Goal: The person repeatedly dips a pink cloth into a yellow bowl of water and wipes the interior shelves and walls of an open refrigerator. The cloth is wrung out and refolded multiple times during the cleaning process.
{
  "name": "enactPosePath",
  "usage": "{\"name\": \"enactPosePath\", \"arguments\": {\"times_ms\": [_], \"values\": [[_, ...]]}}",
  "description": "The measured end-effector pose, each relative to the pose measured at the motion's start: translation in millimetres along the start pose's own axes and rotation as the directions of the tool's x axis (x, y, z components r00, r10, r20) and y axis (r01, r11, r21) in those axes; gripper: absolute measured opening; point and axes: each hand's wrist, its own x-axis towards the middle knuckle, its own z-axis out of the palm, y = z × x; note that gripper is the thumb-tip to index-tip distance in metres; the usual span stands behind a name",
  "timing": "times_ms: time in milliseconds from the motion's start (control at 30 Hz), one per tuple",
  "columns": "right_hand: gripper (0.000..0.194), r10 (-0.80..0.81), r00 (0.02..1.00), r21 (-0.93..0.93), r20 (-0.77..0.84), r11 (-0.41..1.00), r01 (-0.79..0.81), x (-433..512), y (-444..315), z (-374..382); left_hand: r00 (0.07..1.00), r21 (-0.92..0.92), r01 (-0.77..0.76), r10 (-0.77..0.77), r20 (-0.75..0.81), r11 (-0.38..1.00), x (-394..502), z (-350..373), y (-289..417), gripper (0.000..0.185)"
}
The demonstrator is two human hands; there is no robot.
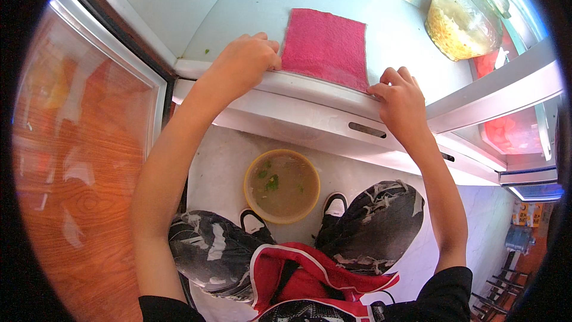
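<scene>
A square pink-red cloth (325,49) lies flat on the pale floor of a glass-doored display cabinet (241,13), its near edge at the cabinet's front sill. My left hand (254,56) pinches the cloth's near left corner between thumb and fingers. At the near right corner, my right hand (399,94) grips the edge with thumb and forefinger. Below the sill, between my shoes, a yellow-rimmed round basin (282,214) on the floor holds murky water with green leaf bits floating in it. A small green scrap (207,51) lies on the cabinet floor left of my left hand.
A clear lidded container (462,27) of pale yellow food stands inside the cabinet at right, beside a red item (487,63). A glass door (89,120) stands open at left, and a white upright frame (496,85) crosses at right. A blue water bottle (519,238) is farther right.
</scene>
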Motion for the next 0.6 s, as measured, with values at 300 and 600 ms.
{"name": "enactPosePath", "arguments": {"times_ms": [300,600], "values": [[0.027,0.021,1.0,0.064,0.018,0.998,-0.022,-3.9,1.4,0.8,0.988,-0.14,0.15,-0.144,0.048,0.979,-1.2,0.5,3.2,0.019],[0.023,0.08,0.995,0.123,0.067,0.988,-0.088,1.9,3.4,-5.1,0.975,-0.175,0.22,-0.211,0.067,0.96,0.0,3.1,3.3,0.017]]}}
